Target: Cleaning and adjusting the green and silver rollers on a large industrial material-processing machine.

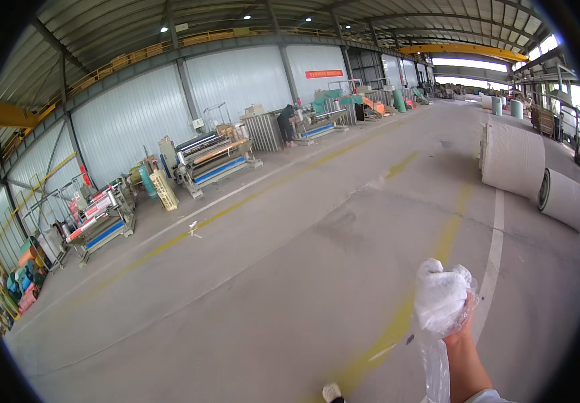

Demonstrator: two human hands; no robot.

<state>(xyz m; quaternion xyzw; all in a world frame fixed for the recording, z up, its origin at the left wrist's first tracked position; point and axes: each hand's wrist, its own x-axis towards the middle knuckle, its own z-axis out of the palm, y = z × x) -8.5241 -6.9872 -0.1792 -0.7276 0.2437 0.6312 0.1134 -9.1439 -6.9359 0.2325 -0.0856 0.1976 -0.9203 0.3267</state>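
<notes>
From where I stand, the clear bag (437, 330) is at 4 o'clock on the head view, held above the floor (236, 289). White material (439, 297) is bunched in its upper part; a loose tail hangs below. The right hand (464, 322) is curled around the bag, gripping it; the left hand's grip I cannot tell. Open floor runs from 8 to 2 o'clock, bounded by machines (217, 161) at 10 o'clock and rolls (515, 161) at 3 o'clock.

A pale whitish fabric sleeve (489, 397) leaves my right hand (463, 325) and forearm (468, 369) bare. I wear an off-white, round-toed shoe (331, 391).
</notes>
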